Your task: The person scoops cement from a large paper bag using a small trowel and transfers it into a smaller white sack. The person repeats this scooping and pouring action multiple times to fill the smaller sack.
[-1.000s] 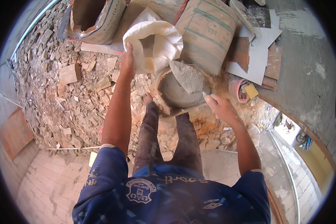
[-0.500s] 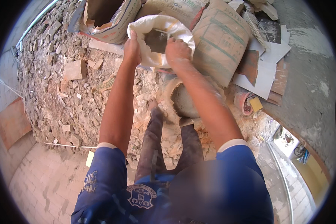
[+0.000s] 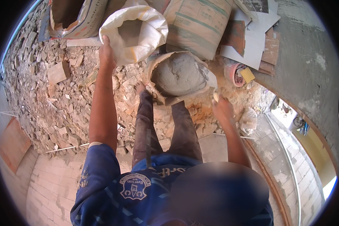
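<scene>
My left hand [image 3: 107,54] is closed on the rim of a white woven sack [image 3: 152,32], whose mouth stands wide with grey powder [image 3: 130,33] inside. To the right and nearer, my right hand [image 3: 223,109] grips the pale handle of a trowel [image 3: 211,80]. The trowel's blade lies at the right edge of an open paper bag [image 3: 173,101]. Grey powder [image 3: 180,73] fills that bag, which stands just beyond my feet.
Broken rubble [image 3: 73,101] covers the ground to the left. A full paper sack [image 3: 199,26] lies behind, with another open sack [image 3: 90,22] at far left. On the right are a pink bucket [image 3: 231,75], a yellow sponge-like block [image 3: 247,75] and flat boards [image 3: 252,49].
My right hand has left the white sack's mouth and swung right and nearer, bringing the trowel to the paper bag. My left hand still grips the sack's rim. The view has shifted.
</scene>
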Motion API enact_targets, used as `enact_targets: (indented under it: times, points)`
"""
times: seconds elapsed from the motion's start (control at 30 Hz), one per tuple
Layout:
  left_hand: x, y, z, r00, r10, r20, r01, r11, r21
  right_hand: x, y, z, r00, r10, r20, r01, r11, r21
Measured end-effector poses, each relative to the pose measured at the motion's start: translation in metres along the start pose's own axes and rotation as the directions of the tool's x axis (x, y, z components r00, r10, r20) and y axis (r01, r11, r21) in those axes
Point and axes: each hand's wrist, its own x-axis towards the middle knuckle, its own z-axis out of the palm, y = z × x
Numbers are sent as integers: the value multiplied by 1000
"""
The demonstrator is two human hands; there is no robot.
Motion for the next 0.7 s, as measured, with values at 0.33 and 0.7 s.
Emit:
enact_targets:
  times: [0.33, 0.7]
  points:
    - [-1, -1, -3, 998, 37, 41, -41, 994, 97, 50, -21, 49, 992, -55, 118, 18, 955, 295]
    - [0, 3, 20, 998, 65, 22, -66, 995, 73, 90, -42, 95, 972, -116, 205, 31, 925, 379]
